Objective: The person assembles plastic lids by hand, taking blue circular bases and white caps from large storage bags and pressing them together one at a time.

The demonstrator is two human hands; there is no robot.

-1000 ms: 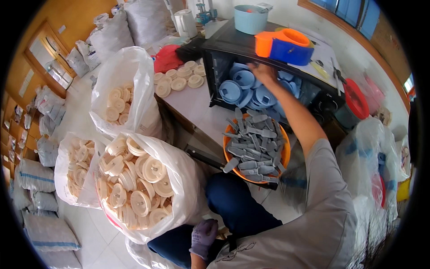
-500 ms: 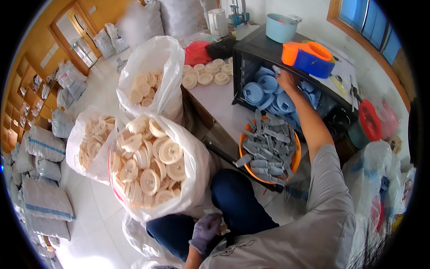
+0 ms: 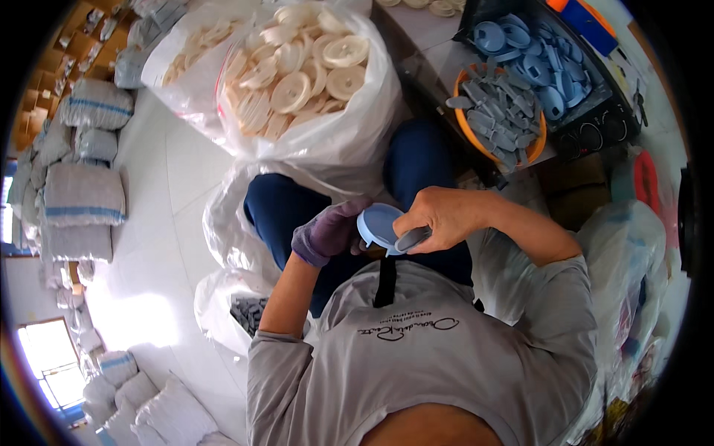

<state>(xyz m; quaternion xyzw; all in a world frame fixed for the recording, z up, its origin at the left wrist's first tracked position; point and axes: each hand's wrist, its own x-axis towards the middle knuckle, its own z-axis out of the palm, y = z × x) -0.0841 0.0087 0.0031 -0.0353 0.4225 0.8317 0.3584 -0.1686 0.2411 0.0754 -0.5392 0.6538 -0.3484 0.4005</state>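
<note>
Nearest, on the body side of the orange basin (image 3: 541, 143): a grey shirt (image 3: 424, 379), printed across the chest with dark looping script (image 3: 407, 329) and a smaller line of lettering. Next, left of the basin and still on its body side: a pale blue lid (image 3: 379, 225), held up in front of the shirt. On the lid's edge away from the basin, the left hand (image 3: 331, 232) in a purple-grey glove (image 3: 321, 241), fingers curled narrow to grip the lid. On the edge nearer the basin, the bare right hand (image 3: 446, 217), fingers pinched on a grey piece (image 3: 413, 238) close against the lid; touching or not, cannot tell. Below, also left of the basin, navy trousers (image 3: 286, 215).

Well left of the basin, a small white bag (image 3: 216, 301) of dark grey pieces (image 3: 249, 311). Nearer its left side, a large white bag (image 3: 372, 111) full of cream discs (image 3: 346, 52), with a red stripe (image 3: 221, 97) down the plastic. Inside the basin, a heap of grey handle-like parts (image 3: 494, 111). Just beyond the basin, more blue lids (image 3: 535, 67) in a black box (image 3: 606, 111); beside both, a pale desk (image 3: 439, 59). Farthest left of the basin, blue-striped sacks (image 3: 85, 195) and wooden shelving (image 3: 44, 104).
</note>
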